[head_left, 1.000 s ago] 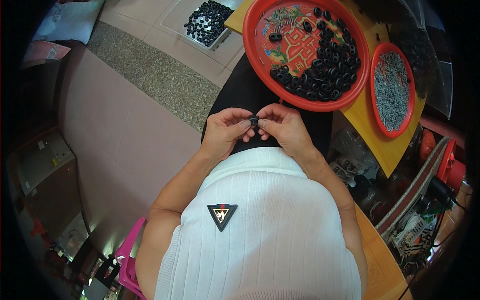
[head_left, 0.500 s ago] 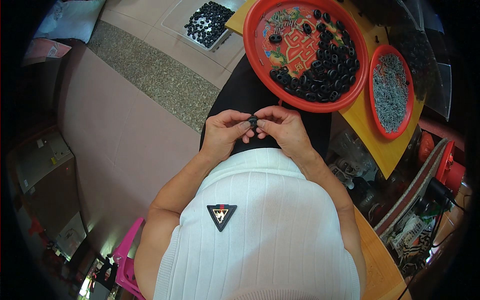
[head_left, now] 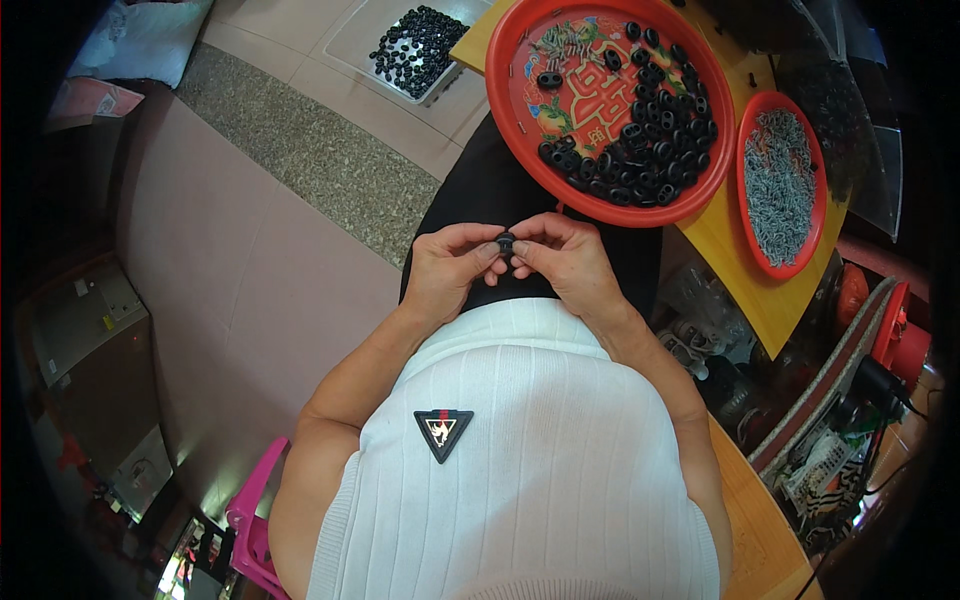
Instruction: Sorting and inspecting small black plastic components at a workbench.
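A small black cord lock is pinched between my two hands above my lap. My left hand grips its left side with thumb and fingers. My right hand is closed on its right side, the two hands nearly meeting. Fingertips cover much of the piece, so its details are partly hidden. Just beyond the hands, a round red tray carries many black cord locks with paired holes. A small pile of metal springs lies at its far left.
To the right, a red oval dish full of small springs rests on a yellow board. A clear plastic box of black pieces stands far left of the tray. A pink chair is at lower left.
Both hands keep their pinch in nearly the same place. The black cord lock has turned slightly between the fingertips.
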Action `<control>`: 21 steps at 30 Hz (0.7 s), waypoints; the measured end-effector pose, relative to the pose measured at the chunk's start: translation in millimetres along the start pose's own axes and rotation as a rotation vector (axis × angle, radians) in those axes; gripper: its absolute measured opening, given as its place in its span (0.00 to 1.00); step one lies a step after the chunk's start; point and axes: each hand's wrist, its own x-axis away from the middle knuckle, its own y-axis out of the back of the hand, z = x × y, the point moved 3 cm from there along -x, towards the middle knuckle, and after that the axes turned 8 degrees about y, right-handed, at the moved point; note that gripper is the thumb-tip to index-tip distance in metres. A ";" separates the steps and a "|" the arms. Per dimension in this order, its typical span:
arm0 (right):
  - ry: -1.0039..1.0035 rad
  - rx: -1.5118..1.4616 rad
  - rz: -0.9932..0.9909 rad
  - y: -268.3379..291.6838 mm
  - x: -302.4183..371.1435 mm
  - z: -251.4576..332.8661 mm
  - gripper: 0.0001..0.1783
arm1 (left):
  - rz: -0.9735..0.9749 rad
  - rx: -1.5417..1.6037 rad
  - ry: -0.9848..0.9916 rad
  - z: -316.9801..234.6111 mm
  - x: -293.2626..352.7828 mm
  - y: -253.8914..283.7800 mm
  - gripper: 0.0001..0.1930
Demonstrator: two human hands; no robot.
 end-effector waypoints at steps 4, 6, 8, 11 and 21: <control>-0.012 0.016 -0.005 0.3 0.3 -0.6 0.06 | 0.004 0.002 0.000 0.7 0.0 1.0 0.09; -0.017 0.014 -0.004 0.1 0.4 -0.6 0.06 | 0.008 0.002 -0.002 0.7 0.2 1.1 0.09; -0.015 0.032 -0.006 -0.2 0.6 0.1 0.06 | 0.008 -0.002 0.000 0.5 0.5 1.0 0.09; -0.010 0.044 0.003 -1.2 0.7 1.4 0.06 | 0.011 -0.010 -0.003 0.4 0.9 1.0 0.09; -0.002 0.045 0.003 0.6 -1.6 -2.4 0.05 | -0.010 -0.044 -0.016 3.5 -1.9 2.4 0.08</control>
